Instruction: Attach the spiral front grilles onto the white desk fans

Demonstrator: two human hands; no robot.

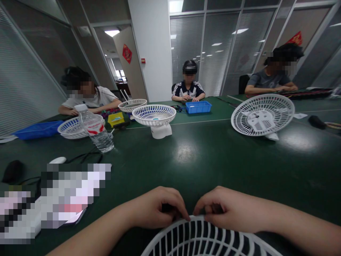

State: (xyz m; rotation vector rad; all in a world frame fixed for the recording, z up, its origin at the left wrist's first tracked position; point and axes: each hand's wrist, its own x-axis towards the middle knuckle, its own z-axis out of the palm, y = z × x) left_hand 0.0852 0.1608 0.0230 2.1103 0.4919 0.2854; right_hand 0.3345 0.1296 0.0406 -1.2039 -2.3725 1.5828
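Note:
A white plastic fan grille (198,233) is at the bottom centre, its lower part cut off by the picture's edge. My left hand (161,208) is closed at the top of its rim, with a fingertip resting on the edge. Just to the right, my right hand (221,208) has its curled fingers on the same rim, a small gap away from the left fingers. Parts of both thumbs and fingers are hidden behind the knuckles.
A fan grille on a white base (153,115) stands mid-table; another fan grille (263,115) leans at the right. A water bottle (96,131) and a blurred flat object (71,199) are at left. A blue bin (198,107) lies before one of several people across the green table (149,163).

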